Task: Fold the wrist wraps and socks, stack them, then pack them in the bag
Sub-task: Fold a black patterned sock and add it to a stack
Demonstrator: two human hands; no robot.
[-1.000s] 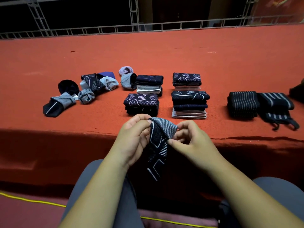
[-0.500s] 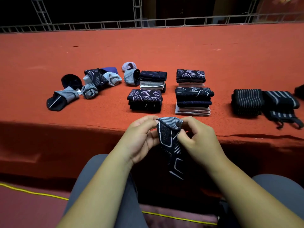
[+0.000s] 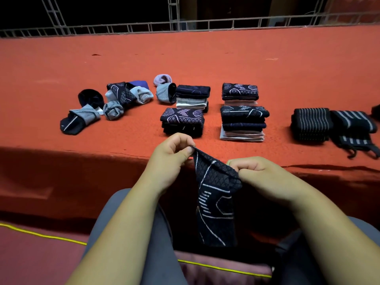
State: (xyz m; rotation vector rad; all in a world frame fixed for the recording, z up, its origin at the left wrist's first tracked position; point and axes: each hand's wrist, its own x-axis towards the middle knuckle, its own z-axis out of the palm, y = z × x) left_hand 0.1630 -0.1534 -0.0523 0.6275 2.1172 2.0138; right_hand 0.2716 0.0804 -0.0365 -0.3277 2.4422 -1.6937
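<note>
Platform (image 3: 267, 68): red cloth-covered surface, metal truss rail (image 3: 205, 25) along far edge.
Sock stacks (image 3: 243, 122): four folded piles mid-platform, two by two; front-right one tallest, dark on top, pale below.
Loose socks (image 3: 123, 97): unfolded heap left of the stacks, grey, black and purple mixed.
Wrist wraps (image 3: 311, 126): two black striped ones far right, side by side; right one's straps trail toward near edge.
Held sock (image 3: 216, 194): dark navy, white line pattern; off the platform, hanging in front of its near edge, top stretched between both hands.
Left hand (image 3: 170, 159): thumb and curled fingers pinch the sock's upper left corner.
Right hand (image 3: 265, 175): fingers curled, pinching the upper right corner.
</note>
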